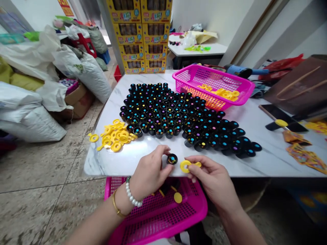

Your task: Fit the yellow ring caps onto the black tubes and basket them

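Observation:
My left hand (150,168) pinches a small black cup (172,159) with coloured dots inside, held at the near edge of the white marble table (255,163). My right hand (213,178) pinches a yellow ring cap (186,166) just right of the cup, a small gap between them. Behind them stands a large block of several identical black cups (176,115). A heap of yellow ring caps (116,134) lies to the left of the block.
A pink basket (217,76) with yellow caps sits at the table's far side. Another pink basket (163,214) below the near edge holds a few pieces. Sacks and boxes crowd the floor at left. Tools and coloured cards lie at the right.

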`<control>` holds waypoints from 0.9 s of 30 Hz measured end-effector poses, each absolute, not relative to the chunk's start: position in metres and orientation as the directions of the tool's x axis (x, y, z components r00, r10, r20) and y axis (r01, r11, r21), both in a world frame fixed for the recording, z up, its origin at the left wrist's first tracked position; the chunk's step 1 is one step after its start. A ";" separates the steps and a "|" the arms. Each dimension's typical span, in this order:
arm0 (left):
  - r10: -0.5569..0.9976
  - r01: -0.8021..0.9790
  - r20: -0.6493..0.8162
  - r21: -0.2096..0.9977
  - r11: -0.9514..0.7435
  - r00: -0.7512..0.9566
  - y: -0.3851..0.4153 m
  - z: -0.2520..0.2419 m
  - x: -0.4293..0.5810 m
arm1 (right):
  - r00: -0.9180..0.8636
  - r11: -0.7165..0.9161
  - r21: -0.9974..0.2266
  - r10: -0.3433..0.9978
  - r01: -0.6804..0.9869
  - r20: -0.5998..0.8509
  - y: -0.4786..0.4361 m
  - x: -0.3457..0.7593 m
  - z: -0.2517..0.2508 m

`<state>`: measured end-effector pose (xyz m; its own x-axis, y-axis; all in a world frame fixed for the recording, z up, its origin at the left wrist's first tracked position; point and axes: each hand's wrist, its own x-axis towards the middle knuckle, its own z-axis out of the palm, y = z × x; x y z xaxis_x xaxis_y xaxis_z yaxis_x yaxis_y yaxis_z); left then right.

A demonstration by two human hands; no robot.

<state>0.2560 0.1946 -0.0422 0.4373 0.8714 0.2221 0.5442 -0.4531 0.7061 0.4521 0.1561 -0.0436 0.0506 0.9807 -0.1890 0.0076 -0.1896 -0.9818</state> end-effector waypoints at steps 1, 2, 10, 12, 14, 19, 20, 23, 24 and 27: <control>0.875 0.522 0.232 0.727 -0.446 0.424 0.196 -0.046 0.257 | 0.033 -0.201 -0.980 0.979 0.003 -0.201 0.160 0.449 -0.041; 0.873 0.500 0.245 0.740 -0.450 0.422 0.197 -0.049 0.258 | 0.017 -0.192 -0.981 0.981 0.011 -0.192 0.165 0.445 -0.039; 0.876 0.470 0.251 0.765 -0.440 0.412 0.200 -0.053 0.260 | 0.068 -0.201 -0.972 0.979 0.123 -0.194 0.191 0.425 -0.037; 0.878 0.485 0.242 0.758 -0.436 0.412 0.200 -0.053 0.261 | 0.075 -0.216 -0.971 0.975 0.100 -0.209 0.193 0.425 -0.040; 0.877 0.504 0.232 0.744 -0.438 0.421 0.199 -0.053 0.261 | 0.063 -0.225 -0.972 0.973 0.071 -0.221 0.194 0.426 -0.040; 0.873 0.548 0.202 0.709 -0.444 0.445 0.199 -0.050 0.261 | -0.015 -0.284 -0.958 0.959 0.039 -0.284 0.192 0.428 -0.039; 0.872 0.557 0.201 0.700 -0.446 0.446 0.199 -0.050 0.261 | -0.017 -0.286 -0.958 0.958 0.034 -0.287 0.191 0.428 -0.039; 0.870 0.578 0.215 0.673 -0.462 0.445 0.199 -0.050 0.262 | 0.011 -0.271 -0.963 0.963 0.014 -0.271 0.192 0.428 -0.042; 0.869 0.584 0.220 0.664 -0.467 0.444 0.199 -0.050 0.263 | 0.014 -0.262 -0.965 0.965 0.011 -0.261 0.193 0.428 -0.043; 0.867 0.596 0.228 0.648 -0.475 0.444 0.199 -0.051 0.262 | -0.001 -0.233 -0.972 0.972 0.017 -0.233 0.192 0.427 -0.045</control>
<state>0.2623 0.1988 -0.0506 0.4441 0.8666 0.2277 0.5956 -0.4754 0.6475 0.4274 0.1917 -0.0445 -0.0014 0.9725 -0.2331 0.0169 -0.2330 -0.9723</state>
